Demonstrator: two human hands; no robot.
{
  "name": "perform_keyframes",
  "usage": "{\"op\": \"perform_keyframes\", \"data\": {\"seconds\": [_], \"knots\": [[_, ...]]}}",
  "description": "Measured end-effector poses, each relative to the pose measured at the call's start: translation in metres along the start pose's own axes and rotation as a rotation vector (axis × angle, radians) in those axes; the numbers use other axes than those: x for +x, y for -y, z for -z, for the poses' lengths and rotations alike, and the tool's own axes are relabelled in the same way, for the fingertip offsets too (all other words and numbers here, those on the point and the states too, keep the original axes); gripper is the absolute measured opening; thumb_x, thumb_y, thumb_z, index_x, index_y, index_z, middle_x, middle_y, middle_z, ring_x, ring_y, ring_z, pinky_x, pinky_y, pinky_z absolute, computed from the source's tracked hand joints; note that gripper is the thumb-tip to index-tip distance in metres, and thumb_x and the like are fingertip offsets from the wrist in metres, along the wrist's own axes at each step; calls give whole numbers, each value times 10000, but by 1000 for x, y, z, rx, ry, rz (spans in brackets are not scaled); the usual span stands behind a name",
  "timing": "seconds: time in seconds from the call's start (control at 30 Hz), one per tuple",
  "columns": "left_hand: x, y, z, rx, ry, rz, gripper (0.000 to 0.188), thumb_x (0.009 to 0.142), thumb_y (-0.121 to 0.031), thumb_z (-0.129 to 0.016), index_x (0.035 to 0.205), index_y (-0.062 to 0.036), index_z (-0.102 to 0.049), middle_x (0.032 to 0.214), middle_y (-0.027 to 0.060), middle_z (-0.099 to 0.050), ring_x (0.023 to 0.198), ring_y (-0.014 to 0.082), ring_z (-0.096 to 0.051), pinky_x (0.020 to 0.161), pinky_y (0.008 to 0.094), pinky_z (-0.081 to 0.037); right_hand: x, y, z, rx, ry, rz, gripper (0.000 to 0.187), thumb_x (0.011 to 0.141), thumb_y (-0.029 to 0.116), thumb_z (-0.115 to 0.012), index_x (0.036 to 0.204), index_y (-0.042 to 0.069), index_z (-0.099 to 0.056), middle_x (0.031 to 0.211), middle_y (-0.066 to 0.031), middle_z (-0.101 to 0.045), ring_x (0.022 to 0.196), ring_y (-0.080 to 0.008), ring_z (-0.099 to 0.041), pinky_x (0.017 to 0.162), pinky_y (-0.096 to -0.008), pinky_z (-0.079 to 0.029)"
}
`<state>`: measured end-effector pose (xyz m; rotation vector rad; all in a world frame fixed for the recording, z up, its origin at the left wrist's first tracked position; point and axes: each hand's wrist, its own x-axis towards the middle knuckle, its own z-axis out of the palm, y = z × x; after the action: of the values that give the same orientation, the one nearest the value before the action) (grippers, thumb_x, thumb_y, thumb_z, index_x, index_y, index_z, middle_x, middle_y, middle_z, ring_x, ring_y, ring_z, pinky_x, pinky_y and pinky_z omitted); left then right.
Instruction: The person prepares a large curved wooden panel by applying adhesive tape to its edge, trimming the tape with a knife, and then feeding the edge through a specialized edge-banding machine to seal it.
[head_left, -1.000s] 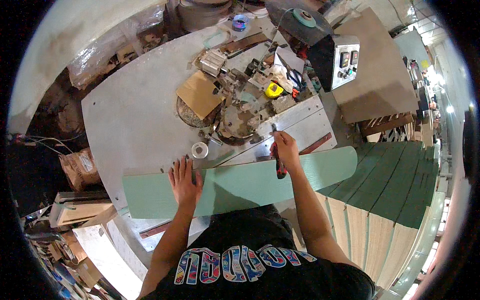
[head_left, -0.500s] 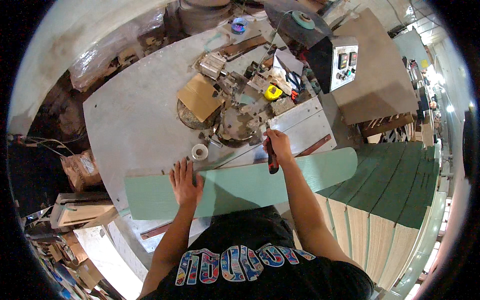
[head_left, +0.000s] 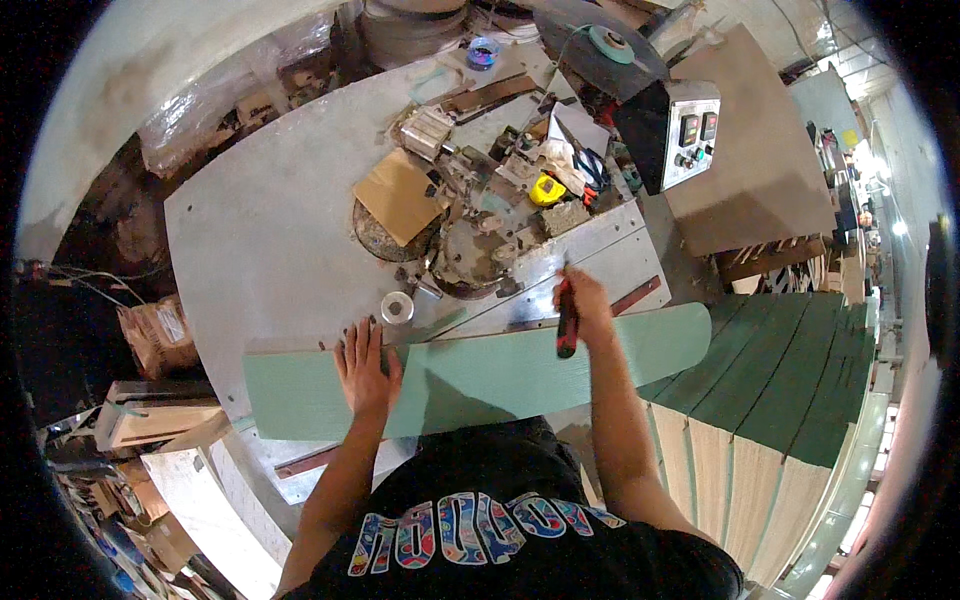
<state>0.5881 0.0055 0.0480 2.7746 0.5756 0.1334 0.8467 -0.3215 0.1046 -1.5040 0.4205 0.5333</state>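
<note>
A long pale-green board [head_left: 480,375], rounded at its right end, lies across the near side of the metal work table. My left hand [head_left: 368,368] rests flat on its left part, fingers spread over the far edge. My right hand [head_left: 590,303] is closed around a red-and-black handled utility knife [head_left: 567,325], over the board's far edge toward the right. The thin tip points away from me; its detail is too small to make out. Beyond my left fingertips stands a white tape roll [head_left: 397,308].
The metal table [head_left: 270,230] carries a machine head with a motor [head_left: 425,133], a cardboard piece [head_left: 397,197], a yellow tape measure [head_left: 546,190] and scattered tools. A control box [head_left: 690,135] stands at the far right. Stacked dark-green boards [head_left: 770,360] are at the right.
My right hand has moved right along the board's far edge and slightly nearer, carrying the utility knife. My left hand stays on the board.
</note>
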Motion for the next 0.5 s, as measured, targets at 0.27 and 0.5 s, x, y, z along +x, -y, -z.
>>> {"op": "perform_keyframes", "data": {"seconds": [0.27,0.5], "knots": [[-3,6,-4,-11,17,39,564,1017,-328,-558,1529,-98,-506,1643,96,-436,1562,333,-311,1304,556,-145,9,7,17,-1081,-89,709,341,1066,306,-606,1325,84,-593,988,-92,-703,834,-315,-687,733,-470,-540],[-8,37,-1,33,-304,473,638,988,-331,-612,1548,-70,-452,1662,166,-373,1558,363,-303,1275,587,-189,74,64,26,-1666,-154,1087,470,999,257,-648,1459,240,-551,1289,-150,-592,1272,-352,-549,1107,-554,-393]]}}
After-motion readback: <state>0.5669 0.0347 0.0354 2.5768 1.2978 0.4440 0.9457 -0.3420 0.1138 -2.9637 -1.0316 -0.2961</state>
